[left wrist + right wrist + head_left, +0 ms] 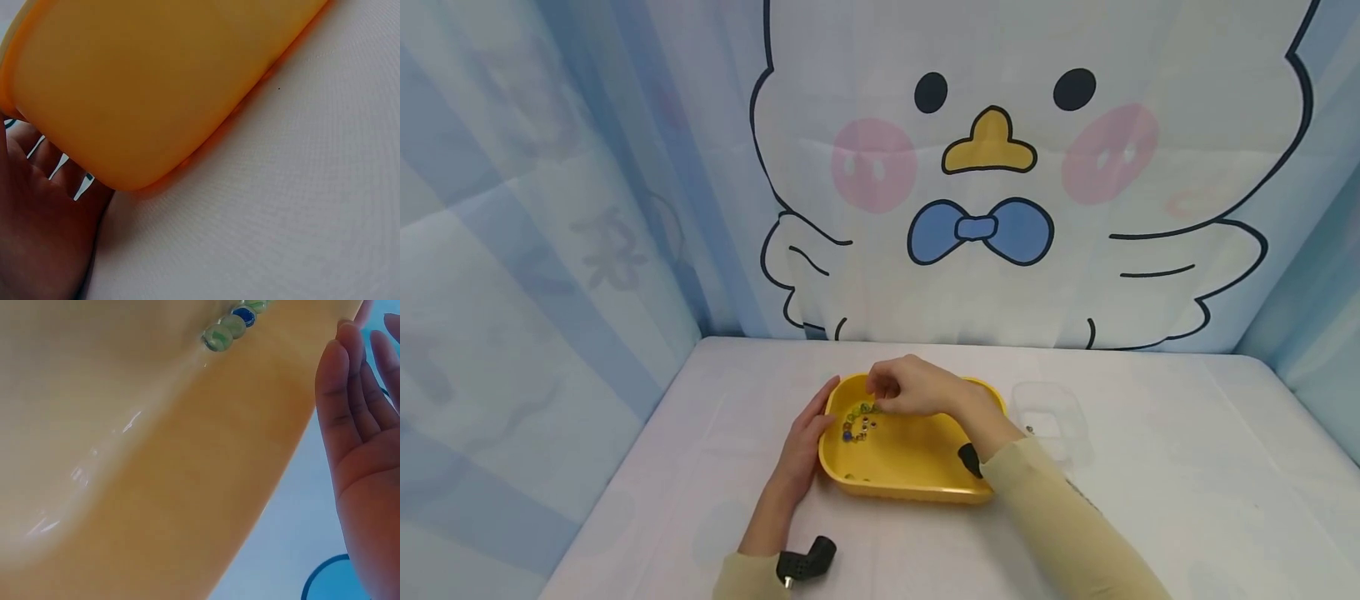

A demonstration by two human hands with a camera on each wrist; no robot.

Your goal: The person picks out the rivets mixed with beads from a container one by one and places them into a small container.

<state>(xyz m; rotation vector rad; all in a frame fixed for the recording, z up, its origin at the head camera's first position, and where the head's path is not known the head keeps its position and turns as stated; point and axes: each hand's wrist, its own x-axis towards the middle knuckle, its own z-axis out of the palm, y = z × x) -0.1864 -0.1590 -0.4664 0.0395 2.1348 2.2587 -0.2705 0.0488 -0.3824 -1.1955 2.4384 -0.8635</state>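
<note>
A shallow yellow tray (917, 454) sits on the white table, and in its left part lies a curved string of beads (847, 436) in green, amber and blue. My left hand (805, 442) holds the tray's left side, thumb at the rim and fingers along the outer wall. Over the tray's far left part, my right hand (913, 387) has its fingers curled together at the string's upper end; the fingertips partly hide what they pinch. In the right wrist view, green beads and a blue bead (244, 315) run in a touching row.
Small loose beads (873, 425) lie inside the bead curve, and others sit by the tray's near wall. Right of the tray stands a clear plastic container (1052, 417) with a small dark piece in it. A printed curtain (985, 292) hangs behind the table.
</note>
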